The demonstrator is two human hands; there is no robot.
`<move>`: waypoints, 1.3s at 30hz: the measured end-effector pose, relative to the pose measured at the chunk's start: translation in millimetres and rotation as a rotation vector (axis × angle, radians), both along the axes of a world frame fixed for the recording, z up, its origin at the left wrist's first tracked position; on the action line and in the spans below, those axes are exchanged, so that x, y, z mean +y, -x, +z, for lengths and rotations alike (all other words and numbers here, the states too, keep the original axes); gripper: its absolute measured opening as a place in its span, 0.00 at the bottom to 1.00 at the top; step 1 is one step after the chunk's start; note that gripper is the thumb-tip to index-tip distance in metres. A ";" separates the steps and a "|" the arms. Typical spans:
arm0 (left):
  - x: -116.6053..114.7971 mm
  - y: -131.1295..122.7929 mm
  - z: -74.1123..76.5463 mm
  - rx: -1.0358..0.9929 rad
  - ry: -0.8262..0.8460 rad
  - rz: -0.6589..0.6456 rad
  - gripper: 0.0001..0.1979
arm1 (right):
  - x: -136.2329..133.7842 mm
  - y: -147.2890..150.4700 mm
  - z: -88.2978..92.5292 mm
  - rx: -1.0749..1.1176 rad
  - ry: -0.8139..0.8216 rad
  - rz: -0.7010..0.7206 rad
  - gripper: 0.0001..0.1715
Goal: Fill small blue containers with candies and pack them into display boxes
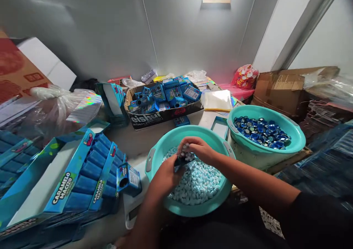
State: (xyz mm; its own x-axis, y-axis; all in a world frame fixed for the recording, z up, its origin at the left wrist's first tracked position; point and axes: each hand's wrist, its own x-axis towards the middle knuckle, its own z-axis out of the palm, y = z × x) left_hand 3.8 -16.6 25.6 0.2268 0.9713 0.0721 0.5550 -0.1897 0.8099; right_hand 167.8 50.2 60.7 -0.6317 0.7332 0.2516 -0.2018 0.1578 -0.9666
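Far left of the fingers: CARAMELO MACIZO display box (64,184), long edges running away from the person. Next, nearer the fingers, a single blue candy box (132,179), just outside the basin's left handle. Left hand (168,173): fingers closed around a dark container (180,161), held over the candies inside the turquoise basin (190,209). Beyond the fingers, past the far rim: printed carton (145,119) heaped with blue boxes. Right hand (199,150): fingers bent over pale candies at the container's mouth; cannot tell whether they grip any. Loose pale candies (205,186) below and toward the body; open room between fingers and near rim. Right of the fingers, well apart: second basin (298,135) holding blue lids (260,131).
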 end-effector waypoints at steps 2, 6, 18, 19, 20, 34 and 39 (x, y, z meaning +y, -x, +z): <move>0.4 -0.2 2.3 -0.006 0.017 0.012 0.17 | -0.7 -8.9 8.1 -0.052 -0.055 0.032 0.10; 4.1 -2.3 1.9 -0.047 0.059 0.048 0.20 | -3.1 -20.4 18.3 -0.124 -0.183 0.076 0.15; -1.1 -7.6 1.5 -0.108 -0.139 0.365 0.25 | 14.1 -22.0 -16.8 -0.640 -0.642 -0.319 0.05; -0.6 -6.7 0.5 -0.111 -0.144 0.378 0.25 | 13.2 -21.0 -16.8 -0.647 -0.656 -0.338 0.05; 0.2 -5.8 -0.8 -0.117 -0.142 0.384 0.25 | 12.1 -19.9 -16.3 -0.662 -0.662 -0.354 0.05; 2.3 0.0 -2.6 -0.226 -0.085 0.265 0.22 | -0.5 -6.1 -5.8 -0.364 -0.465 -0.259 0.07; 3.3 -0.2 -2.6 -0.331 -0.063 0.295 0.25 | 5.9 -12.9 -4.4 -0.305 -0.422 -0.392 0.15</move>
